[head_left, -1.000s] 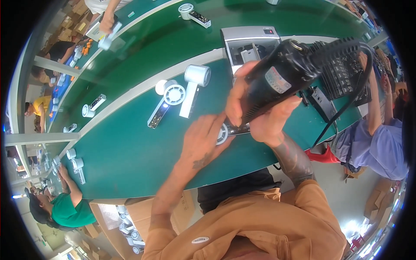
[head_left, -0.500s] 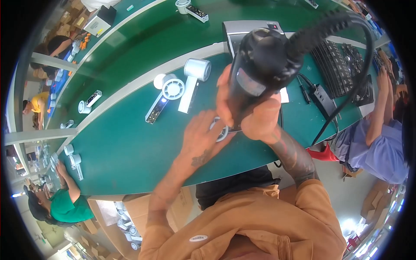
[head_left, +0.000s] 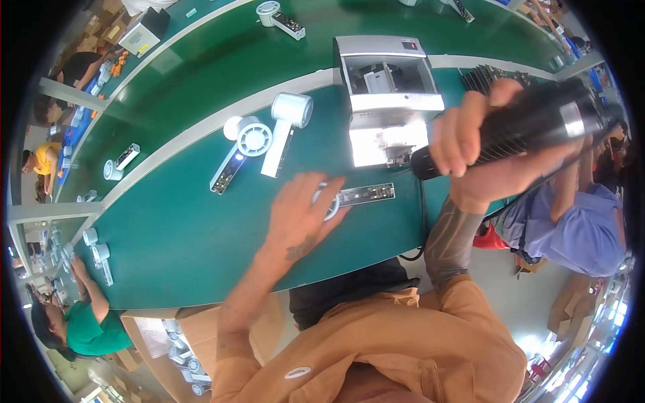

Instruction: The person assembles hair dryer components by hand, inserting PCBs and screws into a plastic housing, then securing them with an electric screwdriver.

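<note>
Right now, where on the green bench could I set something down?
Green bench lies bare between the left hand, lit-board fan and near edge; a smaller patch separates the held fan from that edge. Crowded: around the silver machine and the right hand with its black power tool.

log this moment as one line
left hand: holding handheld fan by round head | right hand: gripping black power driver | driver tip: off fan, near silver machine
</note>
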`<move>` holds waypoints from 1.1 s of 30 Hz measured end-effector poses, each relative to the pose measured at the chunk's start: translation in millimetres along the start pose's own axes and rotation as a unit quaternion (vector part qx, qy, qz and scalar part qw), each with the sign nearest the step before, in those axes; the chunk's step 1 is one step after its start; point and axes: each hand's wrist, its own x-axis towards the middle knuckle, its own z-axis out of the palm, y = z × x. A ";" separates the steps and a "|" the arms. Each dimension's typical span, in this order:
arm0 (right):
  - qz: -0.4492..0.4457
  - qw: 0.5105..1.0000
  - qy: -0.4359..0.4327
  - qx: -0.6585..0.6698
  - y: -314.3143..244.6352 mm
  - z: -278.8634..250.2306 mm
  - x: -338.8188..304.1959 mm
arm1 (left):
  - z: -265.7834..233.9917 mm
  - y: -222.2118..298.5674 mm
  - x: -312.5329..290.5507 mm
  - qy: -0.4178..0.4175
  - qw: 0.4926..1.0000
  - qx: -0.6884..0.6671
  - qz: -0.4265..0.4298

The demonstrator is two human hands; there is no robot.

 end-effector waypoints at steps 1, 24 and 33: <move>-0.011 0.999 0.015 -0.037 -4.1 -2.9 -1.1 | 0.2 -1.1 0.7 -0.005 1.000 -0.004 0.001; 0.139 0.972 0.105 -0.155 35.4 20.0 -22.8 | 14.7 -15.8 2.0 -0.003 1.000 0.013 0.002; 0.206 0.966 0.050 -0.149 58.4 35.3 -28.4 | 11.0 -17.6 7.8 -0.012 1.000 0.008 0.009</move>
